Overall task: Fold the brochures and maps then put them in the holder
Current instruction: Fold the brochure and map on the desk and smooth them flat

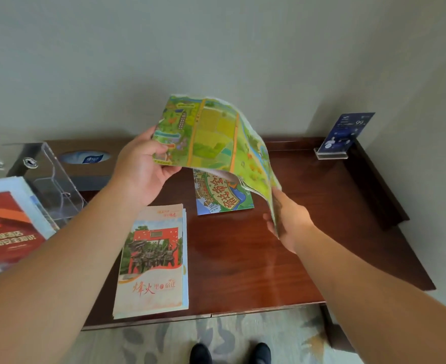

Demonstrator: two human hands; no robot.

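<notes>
Arching glossy paper map point(214, 135) between hands point(143, 172) point(288, 219)

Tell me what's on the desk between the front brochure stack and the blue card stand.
In the head view, a small folded map lies flat there, below the lifted open map; otherwise the desk is bare.

Soft even light; sheen on table point(242, 258); edges stretched (wide-angle lens); brochures point(6, 227) at left blurred.
</notes>
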